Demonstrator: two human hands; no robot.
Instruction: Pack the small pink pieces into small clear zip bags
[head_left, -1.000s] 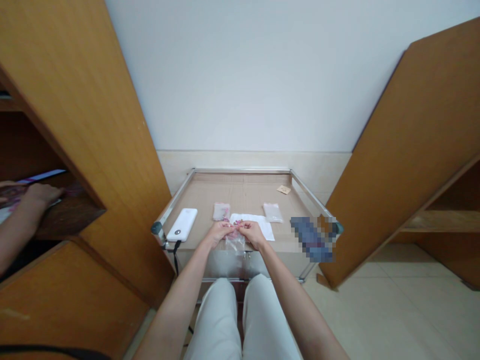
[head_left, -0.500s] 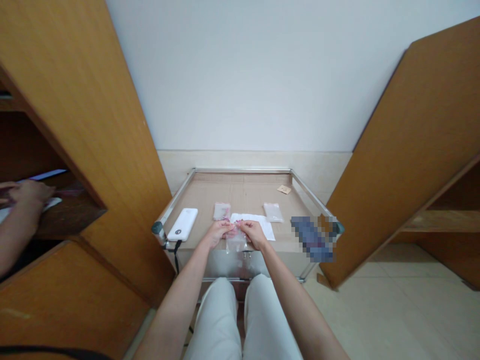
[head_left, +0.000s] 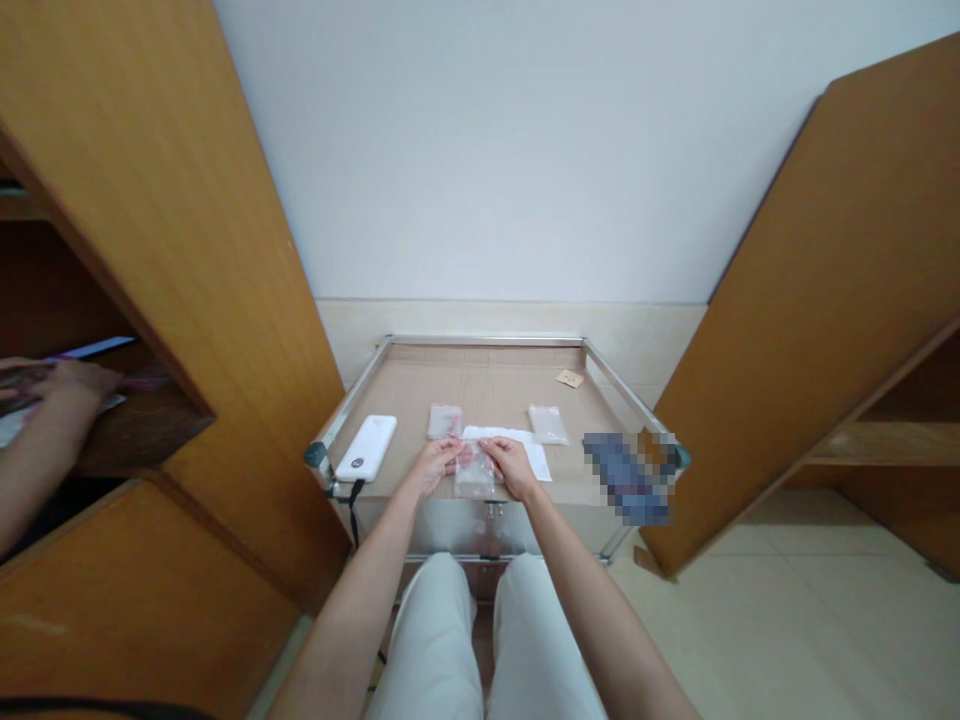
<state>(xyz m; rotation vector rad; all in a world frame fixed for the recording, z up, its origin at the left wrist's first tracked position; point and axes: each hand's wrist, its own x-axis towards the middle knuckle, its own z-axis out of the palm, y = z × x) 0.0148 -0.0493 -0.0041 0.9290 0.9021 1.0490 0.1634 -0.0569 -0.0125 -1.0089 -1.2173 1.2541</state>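
Clear plastic bag [head_left: 474, 475] held between the left hand [head_left: 433, 468] and right hand [head_left: 514, 468], both narrowed to a pinch at its top edge (even tension from both sides keeps the film flat), with a white paper sheet [head_left: 510, 436] just beyond the hands on the worktop [head_left: 487, 382].

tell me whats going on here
A seated person holds a small clear plastic bag between their left hand and right hand, above a cardboard-topped metal-framed table. A white paper sheet, two more small plastic bags and a white power bank lie nearby. At far left, another person's hand reaches into a wooden shelf.
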